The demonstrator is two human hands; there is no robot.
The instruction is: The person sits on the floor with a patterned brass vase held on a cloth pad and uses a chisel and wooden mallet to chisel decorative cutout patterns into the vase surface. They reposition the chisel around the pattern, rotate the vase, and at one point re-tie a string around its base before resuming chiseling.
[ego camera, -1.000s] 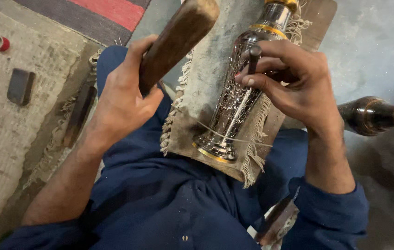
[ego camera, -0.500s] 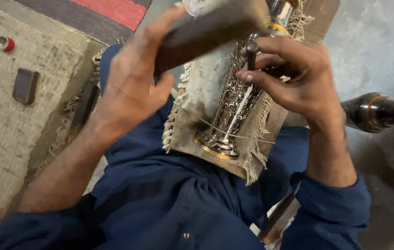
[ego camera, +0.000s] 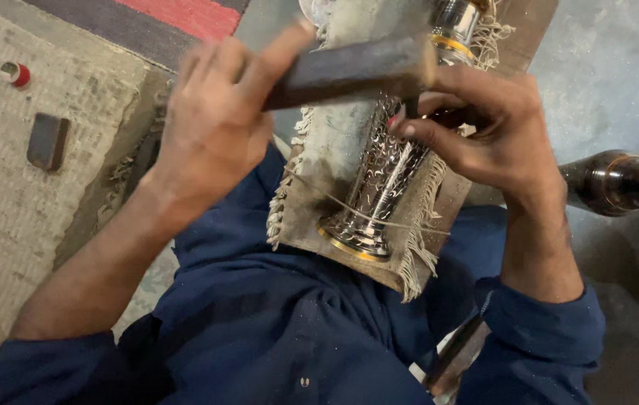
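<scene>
My left hand (ego camera: 214,124) grips a dark wooden mallet (ego camera: 349,69), which lies level across the top of a small metal punch (ego camera: 411,109). My right hand (ego camera: 496,139) pinches that punch upright against a silver engraved vase (ego camera: 379,180) with gold bands. The vase lies on a fringed grey cloth (ego camera: 334,150) over a wooden board (ego camera: 439,217) that rests on my lap. A thin cord crosses the vase near its base.
A woven mat (ego camera: 4,195) at the left carries a small dark rectangular block (ego camera: 47,140) and a red and white spool (ego camera: 15,73). A dark brown vase with a gold band (ego camera: 619,182) lies at the right on grey floor. A red and dark rug strip (ego camera: 184,15) runs along the top.
The mallet swung from raised and tilted down to level on the punch. My left hand turned over with it. My right hand stayed on the punch.
</scene>
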